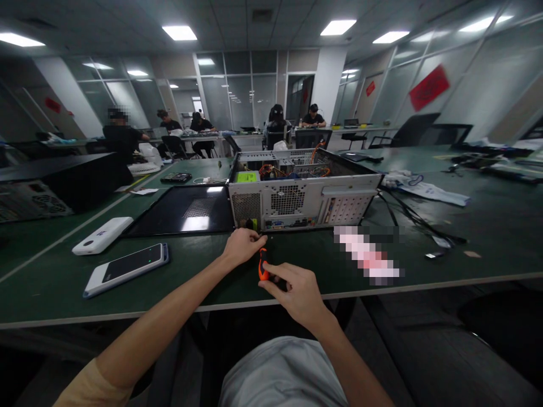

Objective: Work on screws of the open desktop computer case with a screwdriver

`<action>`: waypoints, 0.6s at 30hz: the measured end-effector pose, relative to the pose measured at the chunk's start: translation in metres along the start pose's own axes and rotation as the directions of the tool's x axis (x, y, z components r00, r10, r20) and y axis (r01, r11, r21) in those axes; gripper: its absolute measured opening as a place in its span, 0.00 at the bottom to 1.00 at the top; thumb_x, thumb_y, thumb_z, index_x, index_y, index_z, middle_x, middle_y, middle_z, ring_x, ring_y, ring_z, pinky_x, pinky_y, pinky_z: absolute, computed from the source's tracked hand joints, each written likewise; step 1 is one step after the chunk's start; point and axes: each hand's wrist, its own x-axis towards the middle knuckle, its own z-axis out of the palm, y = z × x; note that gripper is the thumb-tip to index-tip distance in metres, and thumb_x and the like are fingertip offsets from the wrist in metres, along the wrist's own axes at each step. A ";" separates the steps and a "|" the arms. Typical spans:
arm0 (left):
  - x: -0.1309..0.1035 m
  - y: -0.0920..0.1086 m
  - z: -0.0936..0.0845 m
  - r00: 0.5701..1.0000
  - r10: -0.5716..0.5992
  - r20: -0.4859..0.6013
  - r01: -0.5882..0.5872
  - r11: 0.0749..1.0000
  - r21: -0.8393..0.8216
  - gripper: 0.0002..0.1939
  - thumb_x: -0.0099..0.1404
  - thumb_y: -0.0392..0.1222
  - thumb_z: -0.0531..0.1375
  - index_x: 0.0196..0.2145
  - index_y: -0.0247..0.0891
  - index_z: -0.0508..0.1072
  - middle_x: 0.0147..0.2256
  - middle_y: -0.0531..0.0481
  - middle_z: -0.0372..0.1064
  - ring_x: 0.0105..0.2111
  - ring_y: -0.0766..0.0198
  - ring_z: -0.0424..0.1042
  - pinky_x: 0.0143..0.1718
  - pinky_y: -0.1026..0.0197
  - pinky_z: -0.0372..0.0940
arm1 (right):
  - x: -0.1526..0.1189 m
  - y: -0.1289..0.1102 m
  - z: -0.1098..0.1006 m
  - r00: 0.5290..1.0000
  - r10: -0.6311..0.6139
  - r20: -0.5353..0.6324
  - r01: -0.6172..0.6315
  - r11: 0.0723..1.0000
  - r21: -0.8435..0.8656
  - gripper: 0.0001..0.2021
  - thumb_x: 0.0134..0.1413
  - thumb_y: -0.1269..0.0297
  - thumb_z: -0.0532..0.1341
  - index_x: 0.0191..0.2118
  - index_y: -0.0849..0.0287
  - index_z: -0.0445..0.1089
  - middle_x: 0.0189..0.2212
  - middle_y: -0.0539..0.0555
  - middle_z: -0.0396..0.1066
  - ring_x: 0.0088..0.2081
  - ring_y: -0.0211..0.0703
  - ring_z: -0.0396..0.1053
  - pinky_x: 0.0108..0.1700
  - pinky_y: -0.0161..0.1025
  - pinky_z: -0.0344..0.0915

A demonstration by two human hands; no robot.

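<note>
My right hand [299, 291] grips an orange and black screwdriver [263, 265] by its handle, with the front end directed away from me at the computer case. My left hand [242, 246] is close to the lower left of the case's back panel, its fingers pinched together just beyond the screwdriver. What lies between those fingertips is too small to tell. Lying on its side with the top uncovered, the computer case [313, 195] turns its grey metal back to me. Cables and a yellow-green label [247, 177] show inside it.
A black side panel [169, 212] lies left of the case. Nearer are a white power bank [102, 234] and a phone-like device [127, 270]. Another computer tower [80, 181] stands far left. Black cables [413, 217] and white gloves [428, 189] lie right. Several people sit at tables behind.
</note>
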 end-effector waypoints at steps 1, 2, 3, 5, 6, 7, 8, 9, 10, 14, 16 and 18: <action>0.000 0.000 0.000 1.000 0.003 0.005 -0.003 1.000 -0.005 0.22 0.68 0.56 0.59 0.32 0.36 0.84 0.25 0.47 0.76 0.27 0.62 0.71 0.29 0.61 0.56 | 0.000 -0.001 -0.001 1.000 -0.022 0.007 0.022 1.000 -0.006 0.11 0.63 0.57 0.68 0.47 0.55 0.79 0.33 0.52 0.79 0.30 0.39 0.73 0.36 0.37 0.71; 0.000 -0.001 0.000 1.000 0.006 0.007 -0.006 1.000 -0.008 0.23 0.67 0.58 0.59 0.33 0.36 0.84 0.26 0.47 0.77 0.27 0.61 0.72 0.29 0.61 0.57 | 0.001 -0.001 -0.002 0.999 -0.042 0.014 0.042 0.999 -0.025 0.10 0.63 0.59 0.68 0.47 0.55 0.79 0.34 0.53 0.79 0.33 0.41 0.74 0.38 0.38 0.72; 0.000 -0.001 0.000 1.000 0.008 0.008 -0.008 1.000 -0.007 0.24 0.67 0.60 0.59 0.33 0.37 0.84 0.27 0.47 0.77 0.28 0.61 0.72 0.29 0.61 0.57 | 0.002 -0.002 -0.003 0.998 -0.058 0.022 0.060 0.997 -0.054 0.10 0.62 0.59 0.68 0.47 0.54 0.80 0.36 0.54 0.78 0.35 0.42 0.74 0.40 0.40 0.73; 0.001 -0.002 0.000 1.000 0.009 0.008 -0.009 1.000 -0.001 0.24 0.66 0.61 0.60 0.33 0.37 0.84 0.28 0.47 0.78 0.28 0.61 0.72 0.29 0.61 0.57 | 0.003 -0.003 -0.004 0.996 -0.083 0.039 0.087 0.989 -0.120 0.10 0.61 0.60 0.69 0.47 0.53 0.80 0.37 0.55 0.77 0.39 0.45 0.73 0.41 0.41 0.73; 0.001 -0.003 0.000 1.000 0.008 0.008 -0.008 1.000 -0.002 0.24 0.66 0.61 0.60 0.33 0.37 0.84 0.28 0.47 0.78 0.28 0.61 0.72 0.29 0.61 0.58 | 0.003 -0.003 -0.004 0.995 -0.090 0.047 0.096 0.985 -0.143 0.10 0.61 0.60 0.69 0.47 0.53 0.80 0.38 0.55 0.76 0.40 0.46 0.73 0.40 0.42 0.73; 0.001 -0.003 0.001 1.000 0.005 0.007 -0.005 1.000 -0.005 0.23 0.66 0.59 0.60 0.33 0.37 0.84 0.28 0.47 0.78 0.28 0.61 0.73 0.29 0.61 0.58 | 0.004 -0.003 -0.003 0.994 -0.093 0.055 0.101 0.983 -0.153 0.10 0.61 0.60 0.69 0.47 0.53 0.80 0.38 0.55 0.76 0.40 0.46 0.72 0.40 0.42 0.73; 0.001 -0.004 0.001 1.000 0.004 0.007 -0.004 1.000 -0.009 0.22 0.66 0.58 0.60 0.33 0.37 0.84 0.28 0.47 0.78 0.28 0.61 0.73 0.29 0.61 0.58 | 0.003 -0.003 -0.003 0.993 -0.096 0.062 0.104 0.983 -0.149 0.10 0.61 0.60 0.69 0.47 0.53 0.79 0.39 0.55 0.76 0.41 0.46 0.72 0.41 0.42 0.73; 0.001 -0.004 0.002 1.000 0.003 0.006 -0.003 1.000 -0.015 0.21 0.67 0.57 0.60 0.33 0.37 0.84 0.27 0.47 0.78 0.29 0.61 0.73 0.29 0.61 0.58 | 0.003 -0.003 -0.002 0.993 -0.100 0.059 0.107 0.985 -0.137 0.10 0.61 0.60 0.69 0.47 0.54 0.79 0.39 0.55 0.77 0.41 0.46 0.72 0.41 0.42 0.73; 0.001 -0.005 0.002 1.000 0.003 0.004 -0.003 1.000 -0.020 0.21 0.67 0.56 0.60 0.32 0.37 0.84 0.27 0.47 0.78 0.29 0.61 0.73 0.29 0.61 0.58 | 0.003 -0.003 -0.002 0.994 -0.102 0.048 0.108 0.987 -0.123 0.10 0.62 0.59 0.69 0.46 0.54 0.78 0.39 0.55 0.77 0.41 0.46 0.72 0.42 0.42 0.73; 0.002 -0.004 0.002 1.000 0.003 0.007 -0.003 1.000 -0.027 0.21 0.68 0.55 0.58 0.31 0.37 0.83 0.27 0.48 0.77 0.28 0.62 0.72 0.30 0.61 0.58 | 0.002 0.000 0.001 0.993 -0.113 -0.035 0.108 0.987 -0.116 0.10 0.61 0.57 0.69 0.43 0.56 0.77 0.40 0.56 0.79 0.43 0.48 0.73 0.44 0.44 0.73; 0.001 -0.003 0.002 1.000 0.006 0.008 -0.006 1.000 -0.025 0.20 0.68 0.54 0.58 0.31 0.37 0.83 0.27 0.47 0.77 0.28 0.62 0.72 0.30 0.61 0.58 | 0.002 0.001 0.001 0.991 -0.133 -0.025 0.129 0.984 -0.121 0.10 0.62 0.57 0.69 0.44 0.55 0.77 0.43 0.56 0.79 0.44 0.48 0.73 0.46 0.44 0.73; 0.001 -0.003 0.002 1.000 0.010 0.008 -0.010 1.000 -0.019 0.20 0.67 0.53 0.58 0.30 0.37 0.83 0.28 0.47 0.78 0.28 0.62 0.72 0.31 0.61 0.58 | 0.002 0.001 0.000 0.986 -0.164 0.018 0.165 0.980 -0.116 0.09 0.63 0.59 0.68 0.46 0.55 0.77 0.46 0.55 0.80 0.44 0.47 0.74 0.46 0.44 0.74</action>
